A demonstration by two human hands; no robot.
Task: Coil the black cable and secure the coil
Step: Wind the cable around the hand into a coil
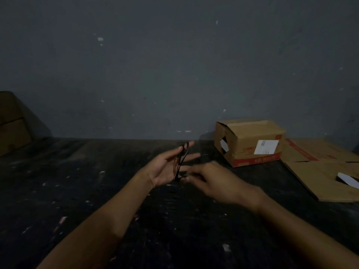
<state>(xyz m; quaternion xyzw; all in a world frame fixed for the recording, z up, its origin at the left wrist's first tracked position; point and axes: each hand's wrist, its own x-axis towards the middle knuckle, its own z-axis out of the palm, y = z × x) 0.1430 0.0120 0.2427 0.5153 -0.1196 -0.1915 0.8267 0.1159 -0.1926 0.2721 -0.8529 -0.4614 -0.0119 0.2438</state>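
Note:
The black cable (pixel 181 160) is thin and wound in long loops around my left hand (pixel 167 167), running from the thumb tip down across the palm. That hand is held palm up with fingers spread above the dark table (pixel 77 191). My right hand (pixel 211 181) is just right of it, blurred, with its fingertips pinching the cable near the lower end of the loops. A short stretch of cable arcs behind the right hand's fingers. The scene is dim and the cable's free end is hard to make out.
A closed cardboard box (pixel 250 142) with a white label stands at the back right against the grey wall. Flattened cardboard (pixel 326 171) lies at the right edge. Another brown box (pixel 11 123) sits at the far left.

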